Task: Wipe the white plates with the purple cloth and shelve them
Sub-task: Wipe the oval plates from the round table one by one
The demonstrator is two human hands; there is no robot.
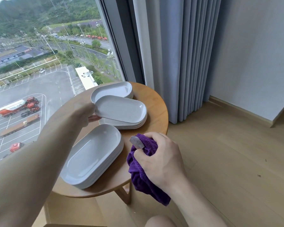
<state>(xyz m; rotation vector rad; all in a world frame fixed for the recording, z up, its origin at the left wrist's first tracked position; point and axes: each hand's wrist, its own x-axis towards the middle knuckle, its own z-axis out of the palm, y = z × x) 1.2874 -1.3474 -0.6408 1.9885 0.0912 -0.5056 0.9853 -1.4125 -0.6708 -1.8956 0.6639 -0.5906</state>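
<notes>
My right hand [161, 159] bunches the purple cloth [143, 171] at the near edge of the round wooden table [156, 105]. Beside it I see a near plate stack [92, 156]. My left hand [87, 114] pinches the top plate [121, 108] off the middle stack; a third stack [111, 90] sits behind, by the window [47, 54] and grey curtain [187, 54].
</notes>
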